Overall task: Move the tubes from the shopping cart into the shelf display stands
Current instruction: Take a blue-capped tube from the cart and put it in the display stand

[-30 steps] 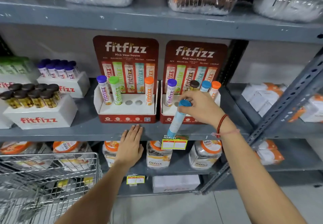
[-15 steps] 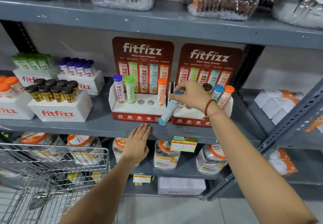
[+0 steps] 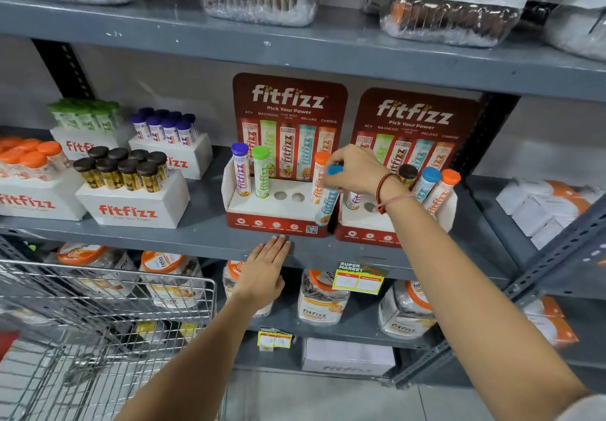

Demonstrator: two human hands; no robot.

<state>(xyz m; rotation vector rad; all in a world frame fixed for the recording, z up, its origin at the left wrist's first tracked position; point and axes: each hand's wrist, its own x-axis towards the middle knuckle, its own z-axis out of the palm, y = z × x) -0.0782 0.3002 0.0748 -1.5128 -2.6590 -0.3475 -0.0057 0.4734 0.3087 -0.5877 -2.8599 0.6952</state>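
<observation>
Head view: my right hand (image 3: pixel 354 171) pinches a blue-capped tube (image 3: pixel 328 195) by its top, fingers (image 3: pixel 334 164) closed around the cap, and the tube hangs tilted, its lower end down in front of the right front corner of the left display stand (image 3: pixel 275 223). That stand holds a purple-capped tube (image 3: pixel 241 169) and a green-capped tube (image 3: pixel 261 171) upright at its left, two empty round holes (image 3: pixel 288 196) in the middle, and an orange-capped tube (image 3: pixel 319 174) at its right, just behind the tube I hold. The right display stand (image 3: pixel 367 233) sits touching it; my wrist crosses over it, and a dark-capped tube (image 3: pixel 407 174), a blue-capped one (image 3: pixel 426 184) and an orange-capped one (image 3: pixel 442 191) lean there, with the bottom of a purple-labelled tube (image 3: pixel 354 199) showing under my hand. My left hand (image 3: pixel 264 273) holds nothing, lying flat and open with its fingertips against the front edge of the grey shelf (image 3: pixel 196 240), just below the left stand. The wire shopping cart (image 3: pixel 108 305) stands at lower left; what lies in it is too blurred to tell.
</observation>
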